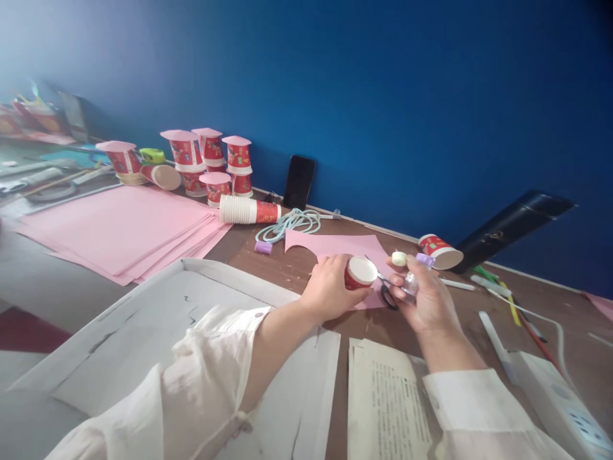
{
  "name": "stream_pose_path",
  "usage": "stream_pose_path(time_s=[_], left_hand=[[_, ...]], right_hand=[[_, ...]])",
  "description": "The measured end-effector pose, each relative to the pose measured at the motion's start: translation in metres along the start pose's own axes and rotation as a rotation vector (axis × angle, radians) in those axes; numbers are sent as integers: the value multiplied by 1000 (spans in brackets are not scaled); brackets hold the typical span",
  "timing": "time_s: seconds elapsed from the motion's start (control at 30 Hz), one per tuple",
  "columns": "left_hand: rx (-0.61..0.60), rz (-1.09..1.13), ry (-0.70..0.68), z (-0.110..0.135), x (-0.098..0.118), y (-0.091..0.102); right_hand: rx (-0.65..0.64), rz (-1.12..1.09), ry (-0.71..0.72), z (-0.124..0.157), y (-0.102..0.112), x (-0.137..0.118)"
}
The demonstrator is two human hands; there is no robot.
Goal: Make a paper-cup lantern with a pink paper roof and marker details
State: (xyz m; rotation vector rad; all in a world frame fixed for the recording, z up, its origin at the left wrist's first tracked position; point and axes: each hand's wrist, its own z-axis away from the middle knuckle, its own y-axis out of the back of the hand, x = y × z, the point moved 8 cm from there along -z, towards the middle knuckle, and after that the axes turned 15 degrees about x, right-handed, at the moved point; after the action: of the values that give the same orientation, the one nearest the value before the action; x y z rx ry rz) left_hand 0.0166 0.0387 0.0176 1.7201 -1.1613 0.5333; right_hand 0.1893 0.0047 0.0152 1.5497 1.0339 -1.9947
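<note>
My left hand (329,285) is wrapped round a small red paper cup (359,273), held on its side above a cut pink paper sheet (335,245). My right hand (428,295) is closed on a small clear bottle with a purple cap (414,276), its tip close to the cup. Black-handled scissors (385,289) lie on the table between the two hands.
A stack of pink sheets (119,227) lies at the left, with pink-topped red cups (211,156) and a lying stack of cups (249,210) behind. A phone (299,181), a coiled cable (287,223), another cup (439,250), a power strip (560,396) and printed paper (387,402) surround the hands.
</note>
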Motion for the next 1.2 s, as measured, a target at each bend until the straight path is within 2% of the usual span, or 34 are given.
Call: stream_pose_path(time_s=[0.17,0.57,0.73,1.0,1.2], left_hand=[[-15,9,2,0,2,1],[-23,3,-6,1,0,0],[-2,19,-25,0,0,0],[-7,26,-33,0,1,0],[-9,35,-41,0,2,1]], right_hand=[[11,-17,-58,0,1,2],[-88,-98,-103,5,-7,-3],[-59,99,82,6,-7,-6],[-121,394,281,9,-12,-8],[-118,513,314,9,-15,-9]])
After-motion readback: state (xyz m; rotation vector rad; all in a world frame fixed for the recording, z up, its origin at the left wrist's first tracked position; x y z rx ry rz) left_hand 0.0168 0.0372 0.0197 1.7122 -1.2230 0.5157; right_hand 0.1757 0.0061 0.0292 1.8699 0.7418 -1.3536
